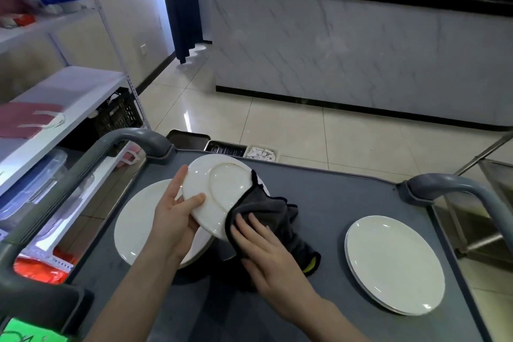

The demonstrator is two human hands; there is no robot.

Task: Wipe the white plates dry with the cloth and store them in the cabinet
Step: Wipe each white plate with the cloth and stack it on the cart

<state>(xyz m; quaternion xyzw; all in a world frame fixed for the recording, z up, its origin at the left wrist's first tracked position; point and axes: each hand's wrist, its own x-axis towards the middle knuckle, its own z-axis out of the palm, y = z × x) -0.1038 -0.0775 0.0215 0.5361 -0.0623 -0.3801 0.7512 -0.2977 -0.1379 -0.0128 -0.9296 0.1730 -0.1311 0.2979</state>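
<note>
Over cart, L hand grips white plate, flat R hand presses cloth on it

Tilted white plate — grey cloth draped

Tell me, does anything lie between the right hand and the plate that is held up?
Yes: the grey cloth lies between the right hand and the raised plate, at its lower right edge. The left hand holds the plate's rim directly.
</note>
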